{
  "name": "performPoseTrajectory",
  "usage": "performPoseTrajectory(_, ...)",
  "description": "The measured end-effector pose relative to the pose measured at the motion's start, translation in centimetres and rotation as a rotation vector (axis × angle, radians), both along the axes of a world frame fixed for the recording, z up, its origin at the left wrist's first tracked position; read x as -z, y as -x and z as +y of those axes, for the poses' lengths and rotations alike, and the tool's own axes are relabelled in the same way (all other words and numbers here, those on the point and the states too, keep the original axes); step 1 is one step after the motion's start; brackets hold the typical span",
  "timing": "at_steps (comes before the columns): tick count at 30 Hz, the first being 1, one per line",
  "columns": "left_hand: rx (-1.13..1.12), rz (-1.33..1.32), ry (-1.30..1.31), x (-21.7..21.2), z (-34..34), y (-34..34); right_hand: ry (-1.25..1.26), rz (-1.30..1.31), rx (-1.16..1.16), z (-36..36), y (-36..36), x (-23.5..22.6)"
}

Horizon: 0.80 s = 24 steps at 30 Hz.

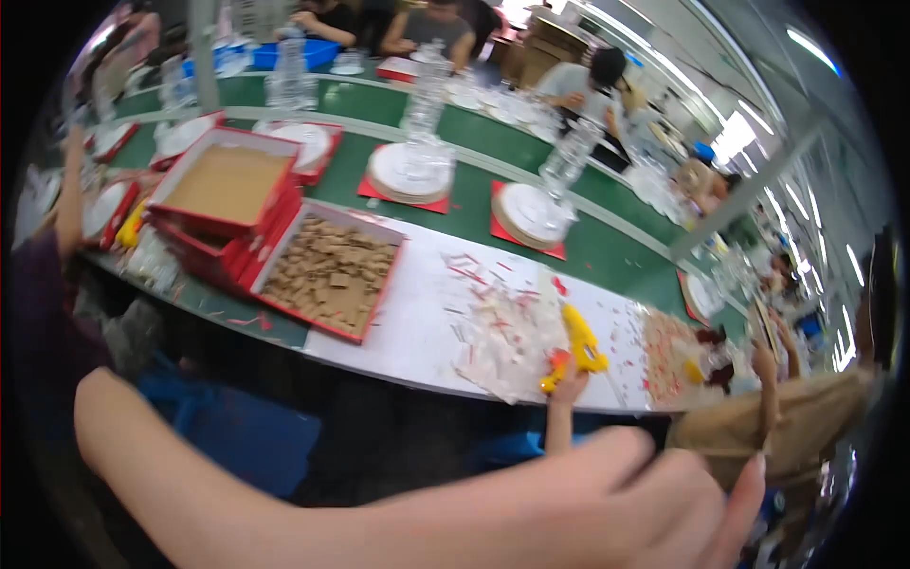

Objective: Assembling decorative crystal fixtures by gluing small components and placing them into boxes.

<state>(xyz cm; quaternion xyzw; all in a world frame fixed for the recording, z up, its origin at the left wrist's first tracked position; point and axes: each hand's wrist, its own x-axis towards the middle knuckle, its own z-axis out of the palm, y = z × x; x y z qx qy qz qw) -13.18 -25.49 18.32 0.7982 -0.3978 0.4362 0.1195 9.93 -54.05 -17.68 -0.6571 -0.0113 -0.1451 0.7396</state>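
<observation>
My left forearm crosses the bottom of the view close up, and my left hand (654, 503) is at the lower right, blurred. Its fingers bend down towards the picture's edge, so what they hold, if anything, does not show. Beyond it, my right hand (568, 387) is closed round the handle of a yellow glue gun (583, 339) with an orange-red part by the grip. The gun is at the near edge of a white work surface (417, 284). Left of the gun lies a crumpled pale sheet (507, 346) strewn with red scraps.
A shallow red-edged box (374, 308) of small cardboard pieces lies left, beside stacked red boxes (227, 185). Behind stand white discs (408, 171) on red squares with clear plastic pieces (424, 104). A co-worker's arm (71, 194) is at left; another person (806, 408) works at right.
</observation>
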Motion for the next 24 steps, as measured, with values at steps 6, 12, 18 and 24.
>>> performPoseTrajectory(6,0.289,0.240,0.400,1.2,1.5,3.0,-0.005,-0.041,0.036,0.9,-1.0,2.0)
performPoseTrajectory(12,0.329,0.462,0.186,5.8,13.9,5.0,0.008,-0.055,0.004,-0.2,-1.4,1.4)
performPoseTrajectory(18,-0.862,0.232,0.249,10.2,27.5,3.1,-0.061,0.092,0.028,-0.5,-1.0,0.0)
performPoseTrajectory(24,-1.077,0.577,-0.017,13.8,36.8,4.0,-0.223,0.133,-0.064,0.0,-1.3,0.7)
